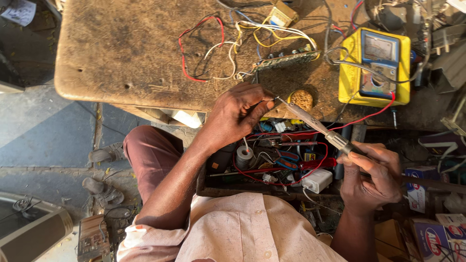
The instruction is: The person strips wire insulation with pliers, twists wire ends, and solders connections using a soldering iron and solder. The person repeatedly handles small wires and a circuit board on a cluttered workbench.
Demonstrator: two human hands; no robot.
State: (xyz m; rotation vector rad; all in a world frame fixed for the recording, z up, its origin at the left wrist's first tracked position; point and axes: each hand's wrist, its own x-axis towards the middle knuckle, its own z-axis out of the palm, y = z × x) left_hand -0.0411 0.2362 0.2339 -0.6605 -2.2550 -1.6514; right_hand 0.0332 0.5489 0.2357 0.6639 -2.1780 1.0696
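Note:
My right hand (pixel 373 174) grips the handle of a soldering iron (pixel 315 125), whose metal shaft slants up and left to a tip near my left hand. My left hand (pixel 238 114) rests at the bench's front edge, its fingers pinched around something small, perhaps a thin wire end, right at the iron's tip. A green circuit board (pixel 286 59) lies just beyond, with yellow, white, blue and red wires (pixel 228 46) spreading from it across the worn wooden bench (pixel 126 48). A small round tin of brownish paste (pixel 302 99) sits beside the iron's tip.
A yellow analog multimeter (pixel 376 65) stands at the right of the bench. Below the bench edge an open drawer (pixel 281 160) holds tools, a solder spool, a white adapter and red wire. Small cardboard boxes (pixel 427 233) lie at lower right. Sandals (pixel 104 191) rest on the floor at left.

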